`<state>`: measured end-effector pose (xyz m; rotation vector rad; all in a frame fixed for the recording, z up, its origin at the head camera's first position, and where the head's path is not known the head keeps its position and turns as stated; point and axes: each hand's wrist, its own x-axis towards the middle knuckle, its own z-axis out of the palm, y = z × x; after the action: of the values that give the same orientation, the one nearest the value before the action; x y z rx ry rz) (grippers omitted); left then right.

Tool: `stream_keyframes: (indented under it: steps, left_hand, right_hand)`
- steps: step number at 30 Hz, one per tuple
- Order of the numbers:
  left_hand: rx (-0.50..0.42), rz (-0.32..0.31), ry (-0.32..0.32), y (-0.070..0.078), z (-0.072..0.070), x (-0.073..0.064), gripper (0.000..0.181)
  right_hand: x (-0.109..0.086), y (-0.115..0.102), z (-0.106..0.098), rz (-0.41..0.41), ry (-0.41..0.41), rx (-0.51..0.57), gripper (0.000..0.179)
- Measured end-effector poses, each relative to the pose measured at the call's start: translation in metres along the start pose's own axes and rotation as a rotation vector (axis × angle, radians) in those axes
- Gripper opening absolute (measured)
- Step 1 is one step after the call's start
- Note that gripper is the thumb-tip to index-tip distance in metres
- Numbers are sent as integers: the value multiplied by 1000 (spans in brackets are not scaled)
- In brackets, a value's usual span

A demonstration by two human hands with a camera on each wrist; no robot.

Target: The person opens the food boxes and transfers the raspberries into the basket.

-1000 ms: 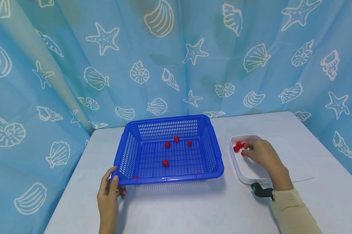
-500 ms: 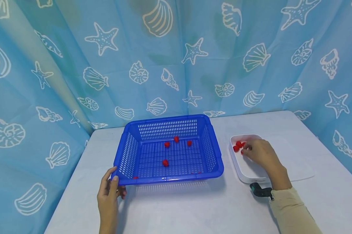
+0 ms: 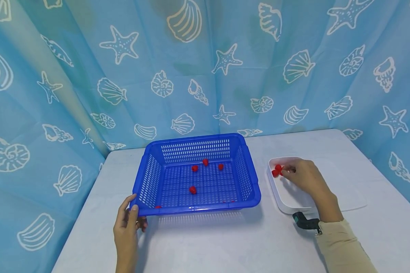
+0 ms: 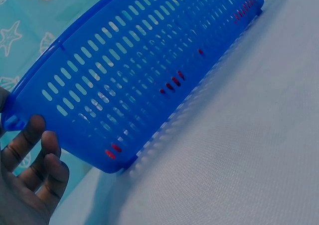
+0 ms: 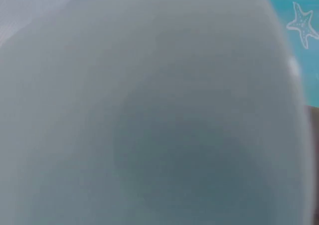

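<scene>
My left hand [image 3: 125,227] holds the near left corner of a blue plastic basket [image 3: 198,208], thumb over the rim. In the left wrist view its other fingers [image 4: 52,177] lie below the rim, beside the slotted wall. Several small red berries [image 3: 194,168] are scattered on the basket floor. To the right stands a white rounded box [image 3: 287,197] with more red berries [image 3: 278,167] grouped at its far left end. Over that box, my right hand [image 3: 305,176] pinches a red berry close beside the group, mostly hidden by the fingertips.
A flat translucent lid [image 3: 348,189] lies right of the white box. The box wall, blurred, fills most of the right wrist view. White cloth covers the table [image 3: 198,246]. A blue seashell-patterned curtain [image 3: 225,91] hangs behind and at both sides.
The right fingers and the pinched berry have shifted slightly away from me, up against the other berries in the white box. The left hand and basket have stayed in place.
</scene>
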<state>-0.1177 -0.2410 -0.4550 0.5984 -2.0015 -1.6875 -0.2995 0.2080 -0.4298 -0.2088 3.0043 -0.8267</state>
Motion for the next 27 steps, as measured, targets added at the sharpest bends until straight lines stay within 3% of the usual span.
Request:
stream_keyframes:
  steps: [9,15,21,24,27]
  left_hand:
    - [16,7,8,-5,0,2,40]
    - [-6,23,2,-5,0,2,40]
    - [-6,0,0,2,0,-1,38]
    - [2,10,-2,-2,0,0,40]
    - [-27,57,-17,-17,-2,7,41]
  right_hand:
    - [-3,-8,-8,-45,36,-45,39]
    - [-7,-17,-14,-92,91,-23,27]
    - [-11,-24,-20,-132,123,-18,20]
    - [-14,-28,-22,-152,142,-20,19]
    - [-18,-33,-24,-172,163,-16,19]
